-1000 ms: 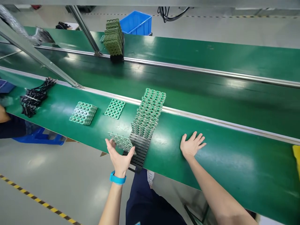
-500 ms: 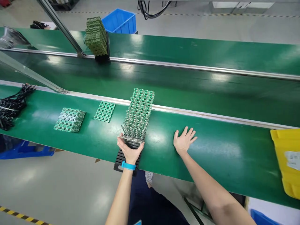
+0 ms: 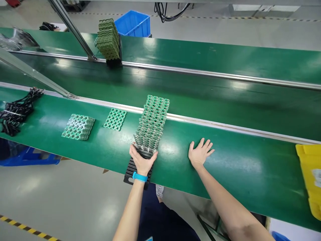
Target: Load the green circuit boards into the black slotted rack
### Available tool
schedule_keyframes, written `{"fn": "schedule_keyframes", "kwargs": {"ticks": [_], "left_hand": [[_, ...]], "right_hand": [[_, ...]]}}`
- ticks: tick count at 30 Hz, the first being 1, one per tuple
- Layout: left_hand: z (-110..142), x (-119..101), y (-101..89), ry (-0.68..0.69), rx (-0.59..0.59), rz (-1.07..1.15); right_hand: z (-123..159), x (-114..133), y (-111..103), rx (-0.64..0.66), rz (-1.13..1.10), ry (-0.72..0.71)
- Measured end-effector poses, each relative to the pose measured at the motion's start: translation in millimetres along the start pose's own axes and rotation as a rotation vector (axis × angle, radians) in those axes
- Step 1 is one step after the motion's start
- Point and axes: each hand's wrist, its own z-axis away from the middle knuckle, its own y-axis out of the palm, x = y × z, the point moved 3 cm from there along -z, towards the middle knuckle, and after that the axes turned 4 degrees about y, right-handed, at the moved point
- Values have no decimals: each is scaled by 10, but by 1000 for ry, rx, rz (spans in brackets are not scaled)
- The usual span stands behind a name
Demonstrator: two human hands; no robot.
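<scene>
At the far left, a bundle of black cables (image 3: 18, 112), tied with a light band, lies on the green table (image 3: 175, 160), with a blue stool (image 3: 32, 157) below the table's near edge. To the right, a stack of green perforated boards (image 3: 78, 127) lies flat in a slightly fanned pile. Farther back, a black far rack (image 3: 114, 62) holds a dense row of olive-green boards (image 3: 107, 39), by the metal rail. Nearer, a single green board (image 3: 115, 119) lies flat on the table. Beyond the far green surface, a blue bin (image 3: 132, 24) has its open top up and its inner walls in view. Right of the single board, a black slotted rack (image 3: 130, 170) carries a close row of green boards (image 3: 152, 122) standing on edge across it; its near end, with bare slots and a handle opening, reaches the table's near edge. The left hand (image 3: 142, 164), a blue band on its wrist, has its fingers and thumb clamped on opposite side edges of the front board (image 3: 145, 148), at the near end of that row. The right hand (image 3: 200, 153) is on the table well apart from the rack, fingers spread. At the far right is a yellow container (image 3: 309, 177) with a white label, cut off by the view; its contents cannot be told.
</scene>
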Motion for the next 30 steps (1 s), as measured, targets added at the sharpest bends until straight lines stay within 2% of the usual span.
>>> {"fn": "schedule_keyframes", "kwargs": {"ticks": [3, 7, 11, 13, 16, 18, 21, 23, 25, 27, 28, 30], "left_hand": [[-7, -2, 10, 35, -14, 22], [33, -36, 39, 3, 6, 55], [2, -38, -102, 49, 2, 91], [-177, 100, -239, 53, -65, 91], [-753, 540, -368, -62, -143, 22], [-1267, 879, -316, -154, -63, -80], [-1940, 1245, -49, -216, 294, -304], [-2204, 1363, 126, -238, 512, -406], [-2333, 1408, 219, -258, 638, -452], [-2361, 1417, 202, -281, 672, -449], [-2343, 1410, 149, -288, 652, -427], [-2230, 1352, -37, -281, 529, -337]], "right_hand": [[2, 7, -11, 2, 5, 1], [6, 13, -21, 0, 10, 2], [8, 8, -27, -18, -4, -22], [9, 10, -31, -33, -12, -35], [13, 20, -40, -55, -20, -46], [16, 23, -44, -67, -19, -52], [16, 7, -33, -82, -14, -71], [10, -17, -14, -95, -12, -81], [3, -38, 3, -112, -12, -84], [-1, -46, 9, -123, -10, -83], [0, -45, 8, -121, -7, -80], [4, -33, 0, -102, -2, -66]]}}
